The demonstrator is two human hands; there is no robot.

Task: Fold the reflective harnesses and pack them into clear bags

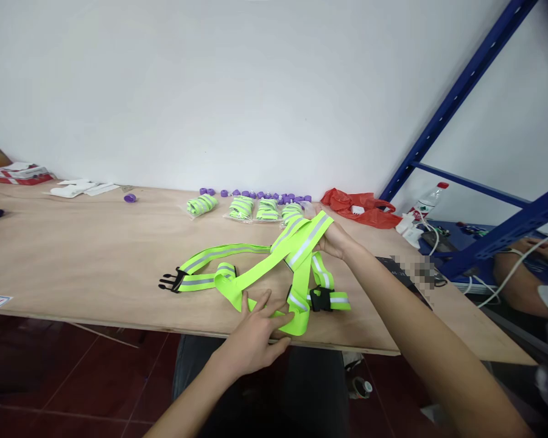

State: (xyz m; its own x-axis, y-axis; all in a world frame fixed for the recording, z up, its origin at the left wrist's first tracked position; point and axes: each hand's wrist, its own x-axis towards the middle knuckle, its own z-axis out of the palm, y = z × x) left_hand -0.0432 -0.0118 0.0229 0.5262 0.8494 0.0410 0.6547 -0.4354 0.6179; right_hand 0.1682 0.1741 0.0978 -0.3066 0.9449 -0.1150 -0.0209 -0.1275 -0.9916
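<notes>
A neon yellow-green reflective vest (pixel 301 243) made of elastic straps with silver stripes lies partly spread over the wooden table. My right hand (pixel 334 238) grips its crossed straps and lifts them off the surface; the fingers are partly hidden behind the band. Near the front edge, my left hand (pixel 259 331) rests with fingers spread on the lower strap. To the left a black pronged buckle (pixel 172 281) ends two straps. Another black buckle (pixel 320 299) sits on the right-hand strap, below my right hand.
Several bagged, folded vests (pixel 241 207) line the back of the table (pixel 95 255), before purple rolls (pixel 260 194). A red plastic bag (pixel 358 205) and a bottle (pixel 432 199) are at right. A blue metal frame (pixel 456 85) stands there, with another person's arm (pixel 520 274) beyond it.
</notes>
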